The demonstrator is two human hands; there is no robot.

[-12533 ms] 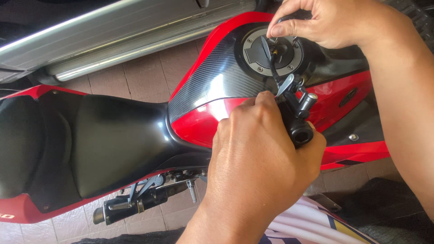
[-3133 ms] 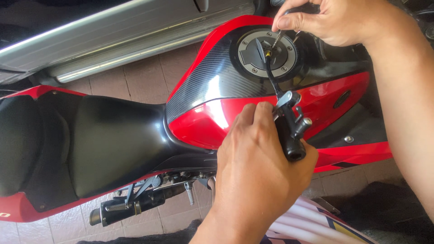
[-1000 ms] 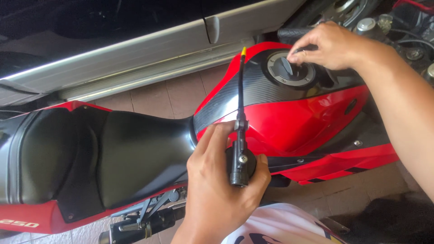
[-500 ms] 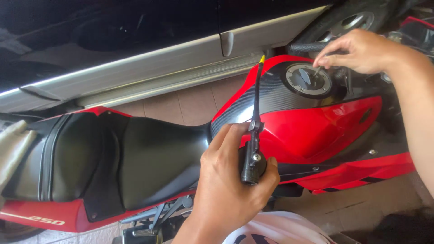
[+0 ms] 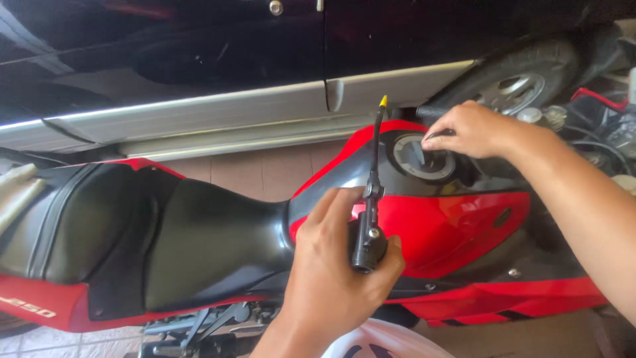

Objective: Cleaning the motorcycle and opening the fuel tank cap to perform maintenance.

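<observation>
My left hand is closed around the black body of a tool, fingers wrapped tight, thumb lying along its near side. The tool stands nearly upright: its thin black probe rises from the body and ends in a small yellow tip, which shows against the silver sill of the car on the far side. The tool sits in front of the red tank, just left of the filler cap, apart from it.

My right hand reaches in from the right and rests on the far right edge of the cap, fingertips pinched together on something small and dark there; I cannot tell what it is. The cap is round and grey, set in the black top panel of the tank.

To the left lies the black seat, with red tail panels below it. A car wheel shows at the far right, and tiled floor runs between the car and the bike.
</observation>
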